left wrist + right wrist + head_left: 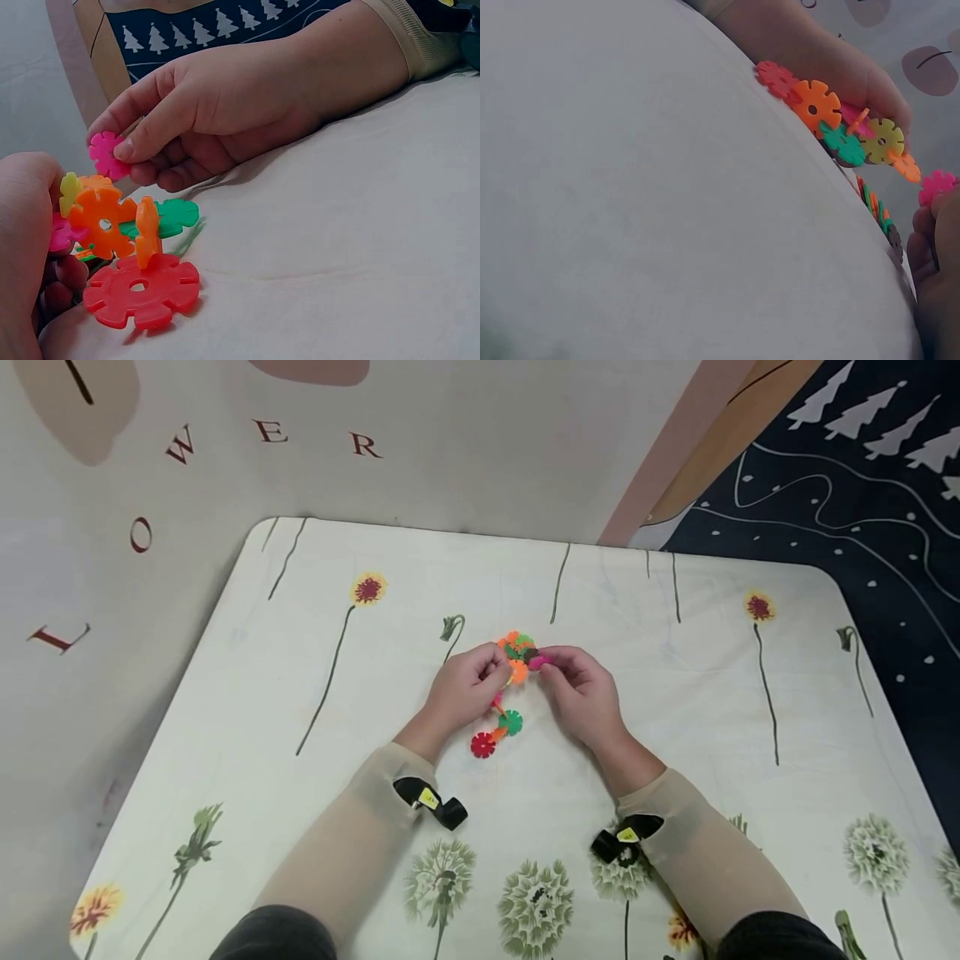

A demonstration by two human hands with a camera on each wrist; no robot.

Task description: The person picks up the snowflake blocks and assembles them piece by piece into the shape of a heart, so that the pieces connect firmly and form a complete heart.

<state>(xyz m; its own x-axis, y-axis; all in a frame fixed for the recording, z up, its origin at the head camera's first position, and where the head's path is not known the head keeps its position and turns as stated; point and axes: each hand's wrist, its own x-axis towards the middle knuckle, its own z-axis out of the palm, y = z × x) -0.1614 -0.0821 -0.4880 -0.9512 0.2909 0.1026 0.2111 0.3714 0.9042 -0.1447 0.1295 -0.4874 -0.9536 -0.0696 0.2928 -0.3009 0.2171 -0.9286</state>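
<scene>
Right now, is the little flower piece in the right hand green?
No, in the left wrist view the fingers of the right hand pinch a pink flower piece.

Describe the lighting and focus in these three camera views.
Head view: brightest, the pale cloth lit fairly evenly; left wrist view: dimmer, with a soft shadow beside the red disc; right wrist view: dull and greyish, the cloth's edge bowed, perhaps by the lens, and a green patch at bottom left blurred.
</scene>
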